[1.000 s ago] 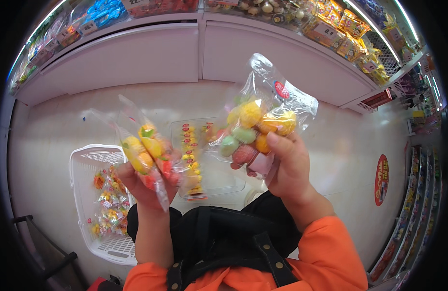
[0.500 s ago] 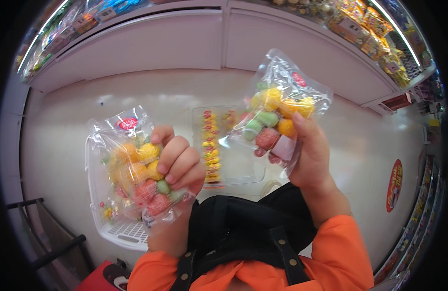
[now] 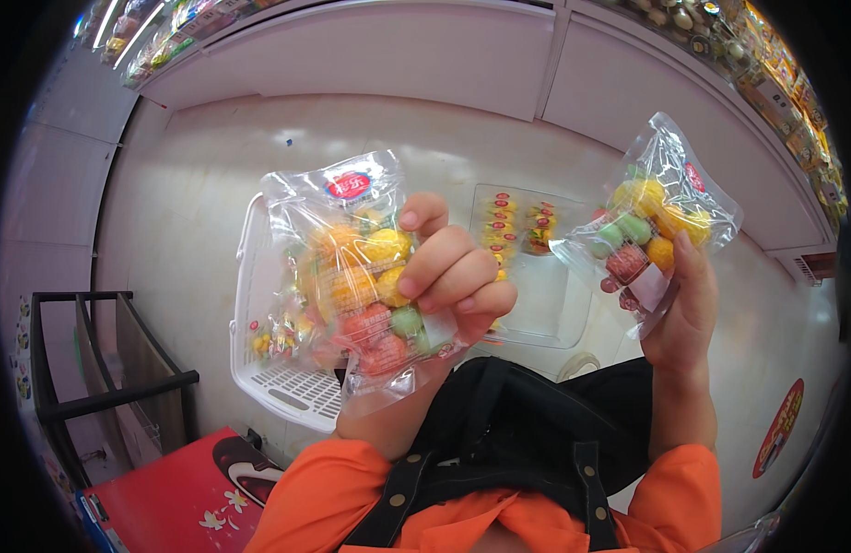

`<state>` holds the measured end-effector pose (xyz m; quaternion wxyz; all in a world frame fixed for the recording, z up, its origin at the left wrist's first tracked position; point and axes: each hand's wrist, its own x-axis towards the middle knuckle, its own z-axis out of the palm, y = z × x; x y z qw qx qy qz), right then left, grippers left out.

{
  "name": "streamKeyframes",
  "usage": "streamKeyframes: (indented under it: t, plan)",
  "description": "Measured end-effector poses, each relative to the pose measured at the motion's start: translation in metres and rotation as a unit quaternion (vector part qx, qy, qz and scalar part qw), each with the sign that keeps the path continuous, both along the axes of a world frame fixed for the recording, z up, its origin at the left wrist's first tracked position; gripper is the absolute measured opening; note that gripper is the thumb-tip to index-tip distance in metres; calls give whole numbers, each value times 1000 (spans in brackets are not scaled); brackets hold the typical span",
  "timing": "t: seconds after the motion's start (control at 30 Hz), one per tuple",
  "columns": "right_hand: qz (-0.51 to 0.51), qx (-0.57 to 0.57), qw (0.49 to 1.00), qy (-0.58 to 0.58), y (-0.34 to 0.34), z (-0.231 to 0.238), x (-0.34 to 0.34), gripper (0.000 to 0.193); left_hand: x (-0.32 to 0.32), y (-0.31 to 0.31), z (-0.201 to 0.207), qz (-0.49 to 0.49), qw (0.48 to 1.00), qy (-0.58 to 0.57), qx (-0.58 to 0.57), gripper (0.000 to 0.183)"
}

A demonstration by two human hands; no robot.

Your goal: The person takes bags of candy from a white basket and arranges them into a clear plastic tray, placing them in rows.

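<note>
White slatted basket (image 3: 239, 355) on the floor at the person's left, small colourful packets (image 3: 280, 336) inside; from where I stand, the left bag (image 3: 338, 276) hides much of it. Black-framed rack (image 3: 121, 392) farther left, red panel (image 3: 158, 493) in front of it. Clear tray (image 3: 559, 309) on the floor ahead of the black-clad lap, yellow packets (image 3: 499, 221) lined along one side, more in a second short row; the left hand (image 3: 457, 276) covers part of the line.

Both bags held up in the air, well apart. Left grip: fingers curled over the left bag's right side, pinching film and contents; thumb hidden. Right hand (image 3: 688, 309): thumb pressed to the lower face of the right bag (image 3: 642, 221), pinching it; other fingers mostly behind.

Film glossy, crinkled, transparent, flat at the sealed ends. Contents fruit-shaped: knobbly yellow, smooth green, grainy red.

Pale, shiny floor (image 3: 204, 157) runs from basket and tray to the white cabinet fronts (image 3: 398, 64). Gap between the bags, tray below it.
</note>
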<state>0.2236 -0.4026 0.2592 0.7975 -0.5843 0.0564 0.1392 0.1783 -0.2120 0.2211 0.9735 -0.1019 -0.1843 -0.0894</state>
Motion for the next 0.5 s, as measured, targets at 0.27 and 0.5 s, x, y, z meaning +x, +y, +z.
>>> streamKeyframes:
  t: [0.27, 0.5]
  plan:
    - [-4, -5, 1000, -12, 1, 0, -1, 48, 2, -2, -1, 29, 999, -11, 13, 6]
    - [1, 4, 1000, -13, -1, 0, 1, 47, 8, -1, -16, 68, 994, -17, 82, 32]
